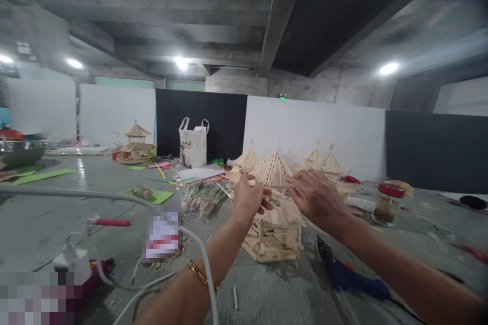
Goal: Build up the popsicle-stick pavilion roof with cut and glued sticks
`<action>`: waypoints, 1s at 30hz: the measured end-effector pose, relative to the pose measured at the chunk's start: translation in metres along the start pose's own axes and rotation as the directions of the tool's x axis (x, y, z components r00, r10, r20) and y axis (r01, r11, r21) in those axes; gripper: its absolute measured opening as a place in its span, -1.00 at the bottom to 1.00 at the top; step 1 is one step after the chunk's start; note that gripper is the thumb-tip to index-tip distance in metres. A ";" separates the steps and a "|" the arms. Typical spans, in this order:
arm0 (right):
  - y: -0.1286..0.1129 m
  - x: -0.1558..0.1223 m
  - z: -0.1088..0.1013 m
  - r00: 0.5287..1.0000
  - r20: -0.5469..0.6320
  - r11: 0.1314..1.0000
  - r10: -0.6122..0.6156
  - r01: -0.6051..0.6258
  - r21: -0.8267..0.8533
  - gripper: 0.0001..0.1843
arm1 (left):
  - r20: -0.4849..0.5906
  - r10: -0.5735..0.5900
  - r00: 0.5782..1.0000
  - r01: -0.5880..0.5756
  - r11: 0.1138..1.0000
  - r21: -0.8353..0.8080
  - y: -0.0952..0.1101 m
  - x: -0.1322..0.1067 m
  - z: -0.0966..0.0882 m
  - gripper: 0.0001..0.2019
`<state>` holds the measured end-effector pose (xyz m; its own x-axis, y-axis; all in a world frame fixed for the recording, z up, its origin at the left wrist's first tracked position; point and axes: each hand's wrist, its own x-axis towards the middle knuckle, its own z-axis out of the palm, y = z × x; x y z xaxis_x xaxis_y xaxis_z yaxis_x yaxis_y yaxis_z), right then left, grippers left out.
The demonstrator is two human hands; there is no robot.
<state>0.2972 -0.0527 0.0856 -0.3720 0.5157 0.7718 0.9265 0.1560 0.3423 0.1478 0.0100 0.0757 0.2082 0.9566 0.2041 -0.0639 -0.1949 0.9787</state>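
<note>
In front of me stands a tiered pavilion model (272,236) built from thin wooden sticks. It has an open, railed base, a lower roof and a pointed upper roof (275,170). My left hand (248,197) is at the left side of the upper roof, with curled fingers gripping around its lower edge. From the right, my right hand (315,194) pinches the opposite edge of that roof. Both hands cover parts of the eaves, and the fingertips' exact contact is partly hidden. A gold bracelet (201,274) circles my left wrist.
Similar stick pavilions stand behind. A bag of sticks (204,198) lies left, beyond a white cable (202,249). A blue glue gun (353,277) and a red-lidded jar (387,205) are right. One loose stick (235,298) lies in front.
</note>
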 end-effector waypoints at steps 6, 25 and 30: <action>-0.010 0.010 0.005 0.999 0.029 1.000 -0.022 0.022 -0.007 -0.84 | -0.003 0.024 1.000 -0.024 1.000 0.016 -0.001 -0.001 -0.001 -0.54; -0.026 0.024 0.010 0.989 0.137 0.995 -0.049 0.060 -0.081 -0.92 | 0.019 0.086 0.996 -0.087 0.996 0.011 -0.007 0.001 0.000 -0.58; -0.027 0.026 0.011 0.989 0.140 0.995 -0.041 0.054 -0.085 -0.89 | 0.016 0.082 0.997 -0.082 0.996 0.026 -0.005 0.000 0.000 -0.57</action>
<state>0.2632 -0.0341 0.0908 -0.3984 0.6215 0.6745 0.8972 0.1113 0.4274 0.1483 0.0106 0.0704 0.2175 0.9339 0.2837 -0.0552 -0.2785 0.9589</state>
